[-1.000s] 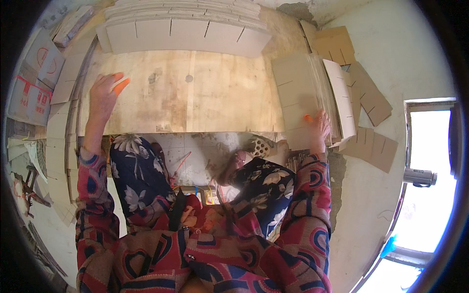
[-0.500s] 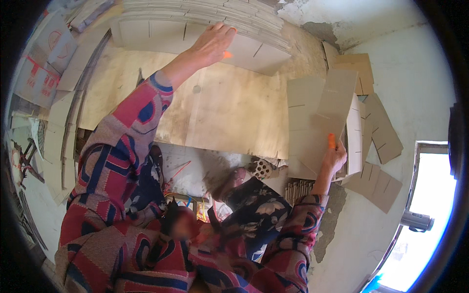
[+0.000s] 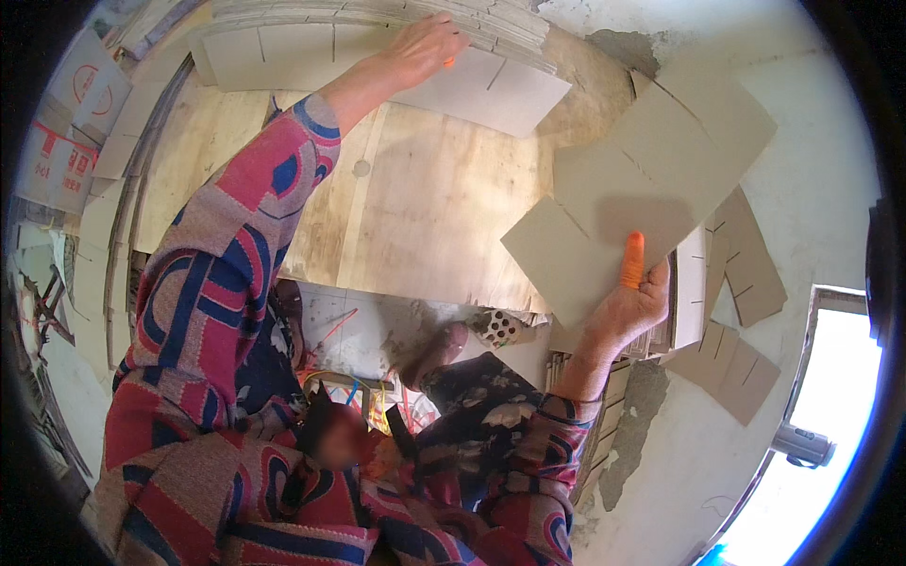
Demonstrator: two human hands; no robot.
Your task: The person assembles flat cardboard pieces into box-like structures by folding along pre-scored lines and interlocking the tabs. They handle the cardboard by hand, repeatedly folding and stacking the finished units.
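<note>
My left hand (image 3: pixel 425 49) reaches to the far side of the wooden board. Its fingers close over the upper edge of a long slotted cardboard strip (image 3: pixel 486 87) that leans before a row of stacked strips. An orange cover shows on one of its fingers. On the right, my right hand (image 3: pixel 634 300) grips a broad slotted cardboard sheet (image 3: pixel 651 170), tilted above the stack. Its thumb, in an orange cover, presses on the sheet's face; the other fingers are mostly hidden beneath.
A pale wooden board (image 3: pixel 425 203) spans the middle. More slotted cardboard pieces (image 3: pixel 727 368) lie by the right wall, near a bright window (image 3: pixel 830 396). Printed cardboard boxes (image 3: pixel 61 165) and upright sheets line the left. A perforated block (image 3: pixel 500 327) sits below the board.
My right hand has raised the cardboard sheet off the stack and swung it out at a slant. The long strip under my left hand has shifted slightly, its right end standing farther out.
</note>
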